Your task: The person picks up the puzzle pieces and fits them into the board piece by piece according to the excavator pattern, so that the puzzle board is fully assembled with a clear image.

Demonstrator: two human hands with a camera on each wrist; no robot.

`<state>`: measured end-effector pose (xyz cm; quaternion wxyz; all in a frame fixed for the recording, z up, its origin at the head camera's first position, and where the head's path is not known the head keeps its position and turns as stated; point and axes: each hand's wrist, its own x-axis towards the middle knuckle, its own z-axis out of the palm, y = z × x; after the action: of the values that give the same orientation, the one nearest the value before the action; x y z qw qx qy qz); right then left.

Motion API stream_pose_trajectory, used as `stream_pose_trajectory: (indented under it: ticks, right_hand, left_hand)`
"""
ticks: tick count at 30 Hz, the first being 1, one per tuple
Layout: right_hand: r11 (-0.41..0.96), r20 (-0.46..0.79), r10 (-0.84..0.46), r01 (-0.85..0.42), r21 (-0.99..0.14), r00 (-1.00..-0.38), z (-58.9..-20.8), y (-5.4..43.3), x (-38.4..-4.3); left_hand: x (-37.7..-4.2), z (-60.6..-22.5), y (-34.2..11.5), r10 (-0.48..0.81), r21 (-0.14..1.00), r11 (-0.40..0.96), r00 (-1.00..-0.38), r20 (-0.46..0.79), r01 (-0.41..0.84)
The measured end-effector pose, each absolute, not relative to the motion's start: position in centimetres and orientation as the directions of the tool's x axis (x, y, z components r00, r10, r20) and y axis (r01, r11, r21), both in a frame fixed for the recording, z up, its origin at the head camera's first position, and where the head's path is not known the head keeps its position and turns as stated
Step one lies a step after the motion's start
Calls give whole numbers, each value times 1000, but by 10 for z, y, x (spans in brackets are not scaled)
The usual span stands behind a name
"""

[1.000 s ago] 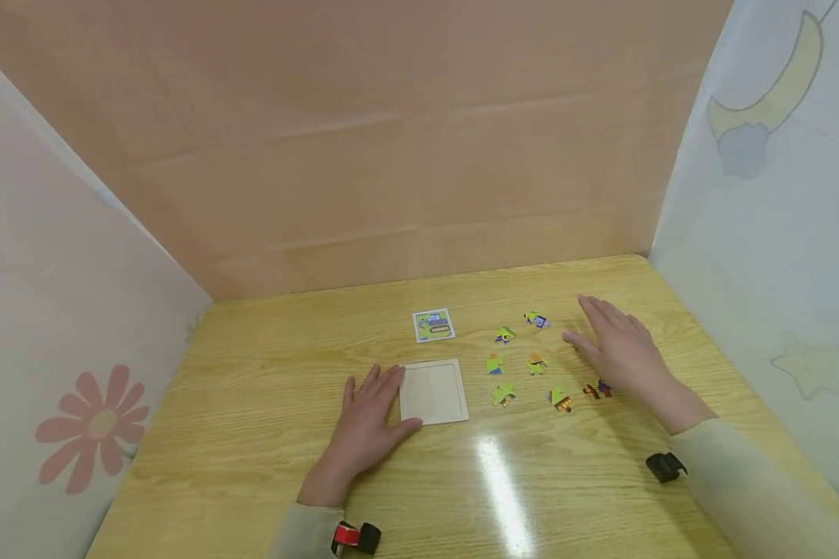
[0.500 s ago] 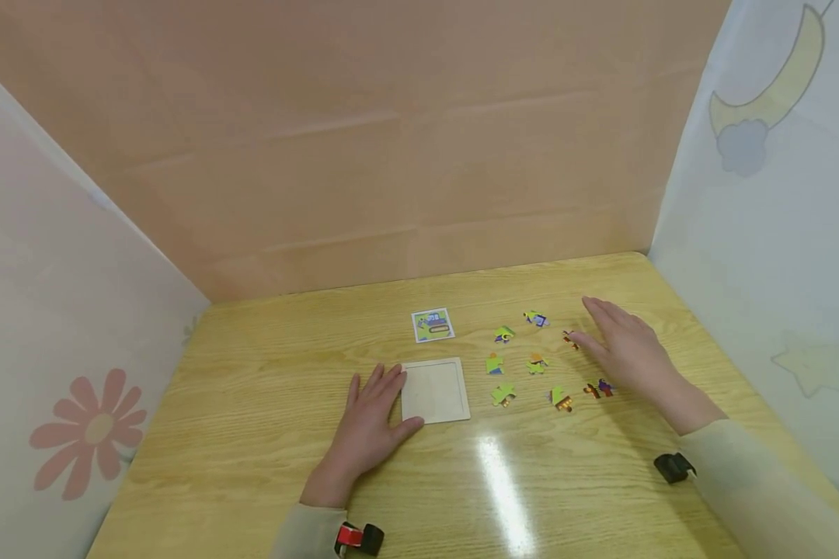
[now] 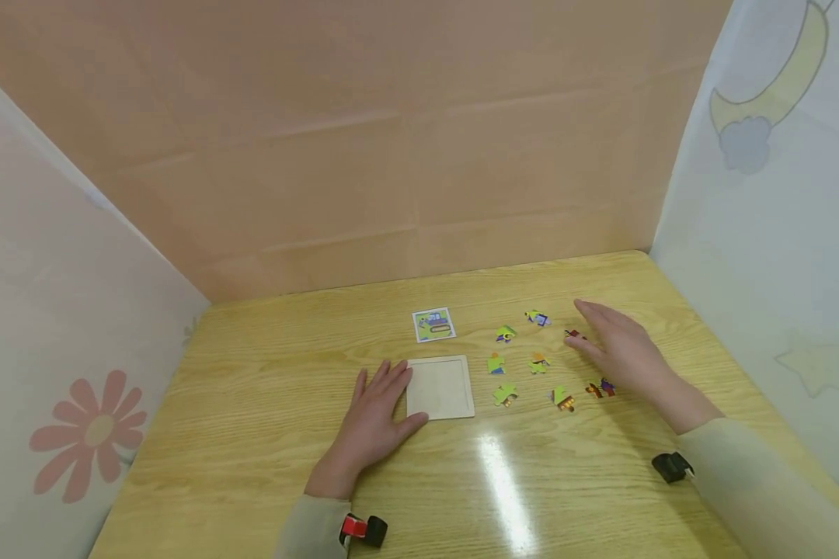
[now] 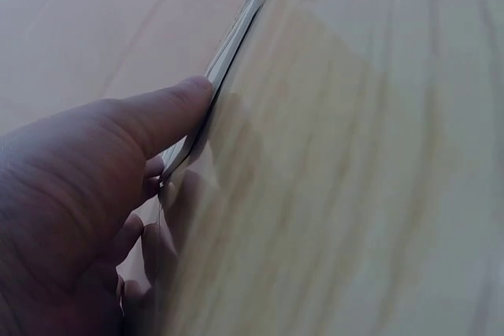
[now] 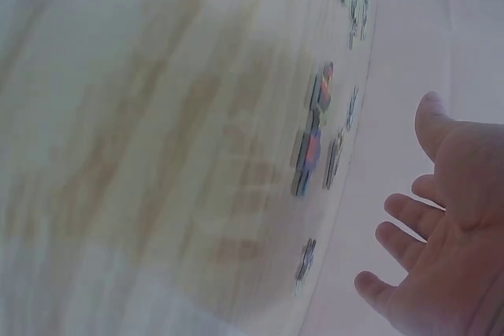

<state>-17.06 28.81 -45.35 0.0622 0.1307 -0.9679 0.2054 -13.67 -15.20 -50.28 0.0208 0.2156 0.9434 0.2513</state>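
My left hand [image 3: 370, 431] lies at the left side of a square pale wooden puzzle tray [image 3: 439, 388], fingers spread and thumb at its near left corner. In the left wrist view the thumb [image 4: 177, 108] touches the tray's edge [image 4: 228, 53]. My right hand [image 3: 625, 353] hovers over the right side of the table, fingers extended and apart, holding nothing. Beneath and beside it a dark red jigsaw piece [image 3: 575, 335] is partly hidden. The right wrist view has the hand [image 5: 465, 226] raised above the jigsaw pieces [image 5: 311, 155].
Several green and multicoloured jigsaw pieces [image 3: 505, 395] lie scattered right of the tray. Behind the tray sits a square picture card [image 3: 433, 324] showing a vehicle. Fabric walls [image 3: 391, 155] enclose the wooden table [image 3: 287, 373] at the back and sides.
The tray has slid slightly right along with my left hand. My right hand drifted a little right, then back left, staying above the pieces.
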Motion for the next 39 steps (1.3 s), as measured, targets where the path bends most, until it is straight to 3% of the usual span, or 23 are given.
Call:
stream_pose_trajectory:
  ticks: [15, 23, 39]
  right_hand:
    - [859, 153, -224, -269, -436, -963, -457, 262, -179]
    - [798, 121, -221, -251, -548, -968, -461, 245, -193]
    - [769, 79, -253, -250, -589, -964, -472, 223, -212]
  left_hand:
    - [-139, -511, -148, 437, 445, 789, -896, 78, 423]
    - [-141, -513, -149, 437, 429, 798, -897, 73, 424]
    - [-139, -513, -146, 399, 432, 811, -913, 84, 394]
